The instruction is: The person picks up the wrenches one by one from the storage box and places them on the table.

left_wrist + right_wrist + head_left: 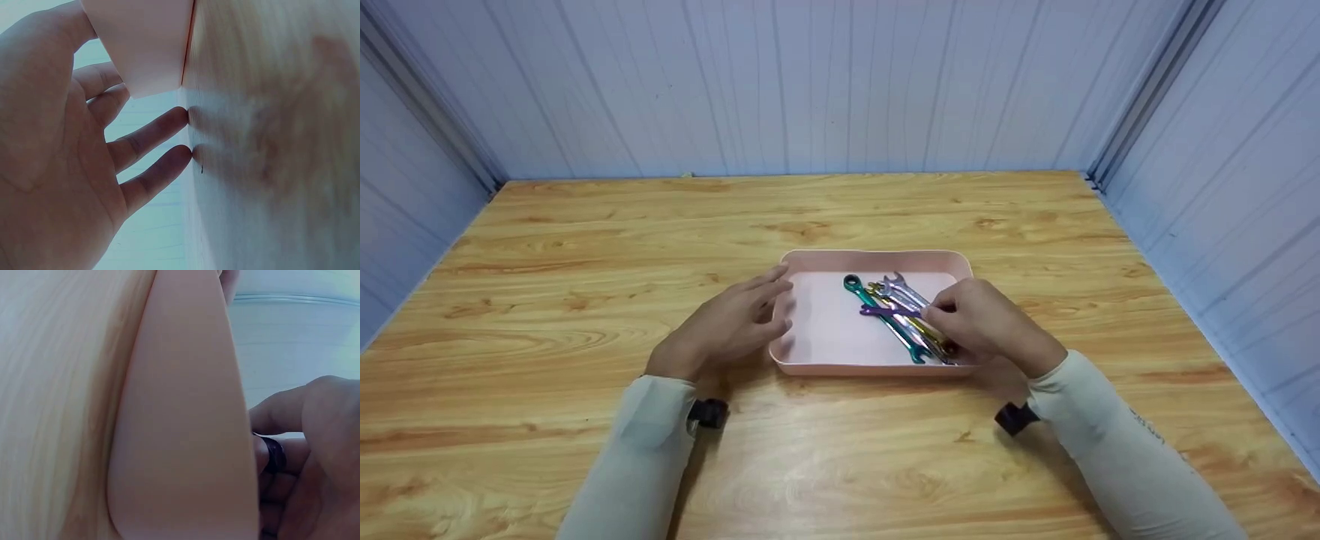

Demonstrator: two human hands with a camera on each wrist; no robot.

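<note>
A pale pink tray (825, 337) holds several small wrenches, heaped toward its right side. Between thumb and fingers my right hand (979, 322) pinches a purple wrench (877, 310) over the heap; its dark ring end (274, 457) shows against the fingers in the right wrist view. Under it lie a green ratchet wrench (852, 283), a gold wrench (936, 336) and silver ones (911, 294). At the tray's left wall is my left hand (727, 326), fingers spread and nearly straight. In the left wrist view, two fingertips (181, 115) come down right at the tabletop beside the tray.
The tray stands on a wood-grain table (607, 247). Pale panelled walls rise behind it (810, 90) and along both sides. Each wrist wears a dark strap device, the left one (709, 412) near the tray's front left corner.
</note>
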